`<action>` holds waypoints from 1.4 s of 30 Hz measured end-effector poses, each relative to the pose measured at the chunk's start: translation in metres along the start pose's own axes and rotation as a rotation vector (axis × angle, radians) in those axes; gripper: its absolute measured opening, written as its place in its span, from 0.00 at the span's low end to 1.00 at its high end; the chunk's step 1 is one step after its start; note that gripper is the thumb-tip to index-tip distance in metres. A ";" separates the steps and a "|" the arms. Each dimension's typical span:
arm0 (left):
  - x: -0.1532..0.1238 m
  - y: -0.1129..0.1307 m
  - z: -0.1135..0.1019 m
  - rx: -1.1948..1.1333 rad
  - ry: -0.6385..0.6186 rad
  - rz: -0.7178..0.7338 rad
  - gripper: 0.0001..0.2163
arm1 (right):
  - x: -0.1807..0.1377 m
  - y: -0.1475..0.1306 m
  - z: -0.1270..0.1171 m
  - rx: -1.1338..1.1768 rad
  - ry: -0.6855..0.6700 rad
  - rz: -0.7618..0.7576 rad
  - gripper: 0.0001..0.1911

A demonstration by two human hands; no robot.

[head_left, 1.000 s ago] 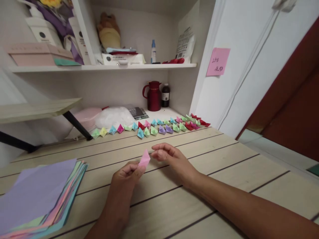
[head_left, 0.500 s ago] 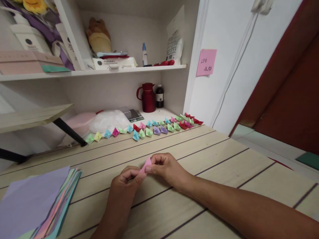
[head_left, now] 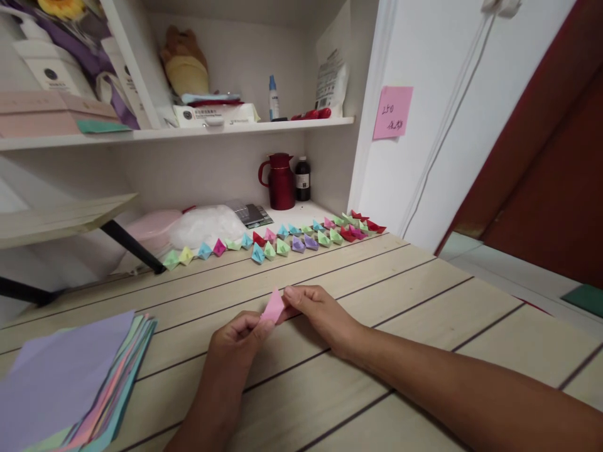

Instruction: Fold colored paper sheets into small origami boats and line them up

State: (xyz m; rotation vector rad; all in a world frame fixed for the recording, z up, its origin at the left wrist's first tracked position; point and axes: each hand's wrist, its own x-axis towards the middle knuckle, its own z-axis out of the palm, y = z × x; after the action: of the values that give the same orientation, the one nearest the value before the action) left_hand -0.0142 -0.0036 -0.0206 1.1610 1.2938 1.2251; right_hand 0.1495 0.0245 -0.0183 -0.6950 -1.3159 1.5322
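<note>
A small piece of folded pink paper (head_left: 273, 306), pointed at the top, is held up over the middle of the wooden table. My left hand (head_left: 238, 339) pinches its lower left part between thumb and bent fingers. My right hand (head_left: 320, 314) is at its right edge, fingers curled behind the paper and thumb raised near the top corner. The right fingertips are partly hidden by the paper. Beyond the hands, small folded paper boats (head_left: 298, 244) in several colours stand in rows along the table's back edge.
A stack of coloured paper (head_left: 70, 376), purple on top, lies at the left front. A small raised shelf with a black leg (head_left: 132, 245) stands at the back left. Behind the boats are a plastic bag (head_left: 207, 227), a red jug (head_left: 281, 182) and a dark bottle (head_left: 303, 179).
My right thumb has lifted off the front of the pink paper and moved up to its corner, so more of the paper shows. My left hand keeps its pinch.
</note>
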 end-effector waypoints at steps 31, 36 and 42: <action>-0.006 0.001 0.004 -0.358 -0.198 -0.046 0.14 | -0.003 0.001 0.001 -0.153 -0.186 -0.036 0.21; -0.005 -0.007 0.010 -0.216 -0.129 -0.011 0.15 | -0.004 0.002 0.002 -0.205 -0.162 -0.023 0.21; -0.010 0.002 0.010 -0.027 -0.017 0.076 0.13 | -0.003 0.003 -0.001 -0.178 -0.172 0.003 0.19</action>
State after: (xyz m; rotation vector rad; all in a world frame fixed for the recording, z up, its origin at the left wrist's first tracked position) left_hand -0.0032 -0.0129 -0.0184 1.2086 1.2262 1.2814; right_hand 0.1504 0.0223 -0.0219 -0.6878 -1.5957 1.5163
